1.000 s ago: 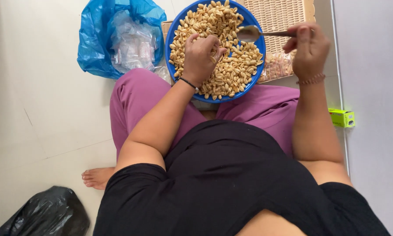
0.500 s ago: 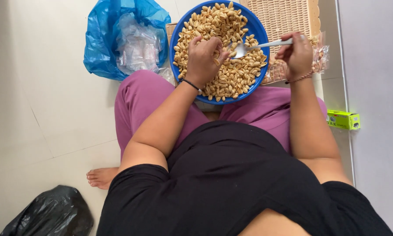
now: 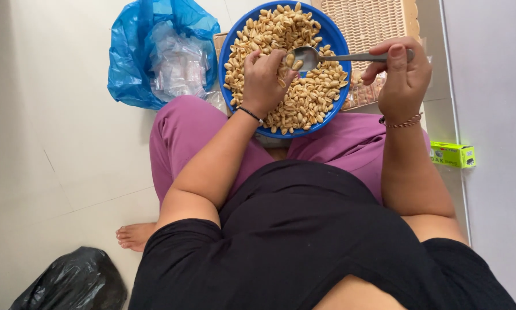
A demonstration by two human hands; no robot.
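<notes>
A round blue bowl (image 3: 233,41) full of shelled peanuts (image 3: 315,95) rests on my lap. My left hand (image 3: 263,80) lies in the peanuts with its fingers curled on some nuts, its fingertips at the bowl of a metal spoon (image 3: 307,56). My right hand (image 3: 401,74) grips the spoon's handle at the bowl's right rim. A few peanuts lie in the spoon. A black band is on my left wrist, a beaded bracelet on my right.
A blue plastic bag (image 3: 137,63) with clear small bags inside lies on the tiled floor at the left. A woven basket (image 3: 373,23) stands behind the bowl. A small green box (image 3: 452,155) lies at the right, a black plastic bag (image 3: 71,281) at the lower left.
The spoon has swung left and down over the peanuts, and it now meets my left hand's fingertips. My right hand followed it toward the bowl.
</notes>
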